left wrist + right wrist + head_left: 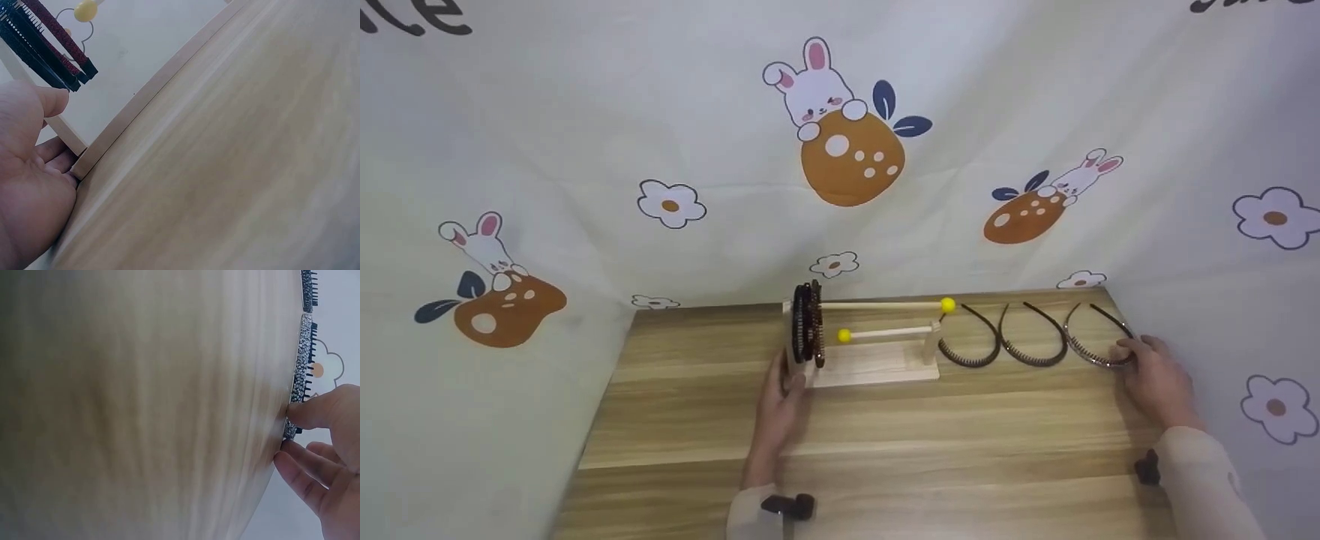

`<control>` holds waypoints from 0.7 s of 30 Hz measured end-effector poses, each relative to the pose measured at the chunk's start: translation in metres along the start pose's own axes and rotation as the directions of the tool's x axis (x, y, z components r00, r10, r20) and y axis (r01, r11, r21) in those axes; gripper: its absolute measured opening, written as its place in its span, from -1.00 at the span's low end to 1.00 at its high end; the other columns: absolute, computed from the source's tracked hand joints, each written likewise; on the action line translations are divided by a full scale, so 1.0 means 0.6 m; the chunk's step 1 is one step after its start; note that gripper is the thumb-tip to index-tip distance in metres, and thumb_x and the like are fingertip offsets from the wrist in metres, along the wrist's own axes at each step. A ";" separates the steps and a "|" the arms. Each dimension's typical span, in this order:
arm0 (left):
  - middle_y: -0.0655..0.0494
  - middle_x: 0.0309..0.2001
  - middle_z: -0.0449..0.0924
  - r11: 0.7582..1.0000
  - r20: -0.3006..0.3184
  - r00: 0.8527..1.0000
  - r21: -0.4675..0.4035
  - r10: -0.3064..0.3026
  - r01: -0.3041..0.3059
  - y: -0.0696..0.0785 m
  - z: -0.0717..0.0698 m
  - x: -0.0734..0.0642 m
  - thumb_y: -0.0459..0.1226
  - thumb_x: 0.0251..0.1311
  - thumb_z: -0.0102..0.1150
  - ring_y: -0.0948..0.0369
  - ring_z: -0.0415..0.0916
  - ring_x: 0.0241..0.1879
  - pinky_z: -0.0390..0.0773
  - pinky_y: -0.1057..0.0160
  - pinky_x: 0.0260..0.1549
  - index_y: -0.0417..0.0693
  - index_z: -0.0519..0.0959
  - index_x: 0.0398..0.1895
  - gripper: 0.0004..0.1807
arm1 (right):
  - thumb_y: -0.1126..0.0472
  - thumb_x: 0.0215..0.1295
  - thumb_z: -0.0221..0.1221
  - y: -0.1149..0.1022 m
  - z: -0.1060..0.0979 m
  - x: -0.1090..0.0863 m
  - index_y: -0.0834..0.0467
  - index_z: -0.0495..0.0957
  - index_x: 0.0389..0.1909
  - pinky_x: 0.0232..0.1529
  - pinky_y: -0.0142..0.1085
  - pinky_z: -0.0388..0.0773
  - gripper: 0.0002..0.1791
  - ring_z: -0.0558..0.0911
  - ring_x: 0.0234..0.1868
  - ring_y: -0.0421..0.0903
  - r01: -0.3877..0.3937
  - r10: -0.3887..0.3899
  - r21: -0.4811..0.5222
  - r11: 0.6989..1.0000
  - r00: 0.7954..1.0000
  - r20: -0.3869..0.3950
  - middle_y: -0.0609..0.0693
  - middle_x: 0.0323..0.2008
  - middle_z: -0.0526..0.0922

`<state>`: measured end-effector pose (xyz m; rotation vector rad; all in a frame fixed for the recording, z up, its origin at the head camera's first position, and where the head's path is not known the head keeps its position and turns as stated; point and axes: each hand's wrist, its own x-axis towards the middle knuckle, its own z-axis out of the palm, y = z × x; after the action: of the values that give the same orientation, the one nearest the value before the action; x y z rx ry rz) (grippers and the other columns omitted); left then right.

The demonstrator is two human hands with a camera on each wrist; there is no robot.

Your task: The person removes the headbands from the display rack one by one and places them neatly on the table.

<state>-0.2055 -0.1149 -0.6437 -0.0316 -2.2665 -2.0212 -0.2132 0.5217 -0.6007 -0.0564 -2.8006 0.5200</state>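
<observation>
A wooden stand (877,367) with two horizontal rods tipped by yellow balls sits near the back of the table. Several toothed headbands (808,326), dark and reddish brown, hang at the left end of its taller rod. My left hand (780,401) grips the stand's left end; in the left wrist view its fingers reach behind the wooden upright, at the base (153,91). Three more headbands lie in a row to the right of the stand. At the rightmost headband (302,354), speckled with sparkle and toothed, my right hand (1162,382) pinches the near right side.
The middle headband (1035,361) and the left one (971,362) lie side by side, the left one close to the stand's right end. Behind the wood-grain table (960,457) hangs a pale cloth (720,112) printed with rabbits and flowers.
</observation>
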 end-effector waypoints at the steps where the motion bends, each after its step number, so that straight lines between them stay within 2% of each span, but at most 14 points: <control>1: -0.30 0.75 0.06 1.000 0.001 1.000 0.002 0.006 -0.006 0.001 0.000 0.000 -0.22 0.74 0.06 -0.30 0.06 0.71 0.11 -0.35 0.66 -0.10 0.06 0.82 -0.26 | 0.46 0.45 0.18 -0.001 0.000 0.001 0.40 0.61 0.23 0.05 0.62 0.49 -0.63 0.51 0.19 0.72 -0.005 0.005 0.002 1.000 1.000 -0.001 0.64 0.31 0.43; 8: -0.31 0.75 0.07 1.000 0.003 1.000 0.007 0.019 -0.019 0.000 0.002 0.002 -0.22 0.73 0.07 -0.29 0.07 0.71 0.13 -0.32 0.67 -0.12 0.07 0.81 -0.26 | 0.48 0.51 0.13 -0.008 -0.003 -0.005 0.43 0.56 0.28 0.15 0.65 0.44 -0.62 0.44 0.26 0.74 -0.036 0.036 0.018 0.999 0.999 0.017 0.68 0.33 0.36; 13: -0.29 0.75 0.07 1.000 0.009 1.000 0.009 0.015 -0.015 0.002 0.002 0.001 -0.21 0.73 0.07 -0.31 0.08 0.70 0.11 -0.36 0.66 -0.08 0.07 0.82 -0.26 | 0.50 0.50 0.05 -0.028 -0.016 -0.010 0.38 0.48 0.40 -0.03 0.66 0.48 -0.52 0.45 0.24 0.75 -0.054 0.053 0.026 0.998 0.998 0.014 0.65 0.42 0.29; 16: -0.26 0.76 0.06 1.000 0.013 1.000 0.005 0.003 -0.003 0.004 0.001 -0.001 -0.19 0.74 0.07 -0.30 0.06 0.71 0.10 -0.36 0.66 -0.05 0.06 0.83 -0.26 | 0.49 0.47 0.01 -0.048 -0.026 -0.009 0.37 0.42 0.48 -0.06 0.64 0.49 -0.44 0.48 0.22 0.71 -0.062 0.062 0.049 0.997 0.998 0.013 0.63 0.48 0.25; 18: -0.25 0.77 0.05 1.000 0.015 1.000 -0.006 -0.002 0.002 0.004 0.000 -0.003 -0.18 0.74 0.07 -0.29 0.05 0.72 0.08 -0.35 0.67 -0.03 0.05 0.83 -0.25 | 0.48 0.48 0.03 -0.064 -0.031 -0.007 0.37 0.41 0.51 -0.07 0.58 0.52 -0.41 0.54 0.18 0.65 -0.062 0.061 0.065 0.996 0.998 0.013 0.61 0.50 0.25; 21: -0.24 0.77 0.05 1.000 0.014 1.000 -0.015 -0.001 0.001 0.004 -0.001 -0.004 -0.18 0.74 0.08 -0.28 0.04 0.72 0.07 -0.34 0.67 -0.02 0.06 0.83 -0.25 | 0.47 0.46 0.07 -0.089 -0.036 -0.004 0.35 0.43 0.52 -0.19 0.45 0.59 -0.39 0.64 0.05 0.54 -0.045 0.047 0.077 0.996 0.999 -0.025 0.57 0.50 0.30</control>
<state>-0.2027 -0.1151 -0.6414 -0.0460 -2.2600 -2.0447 -0.2039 0.4792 -0.5632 -0.1116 -2.7561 0.6318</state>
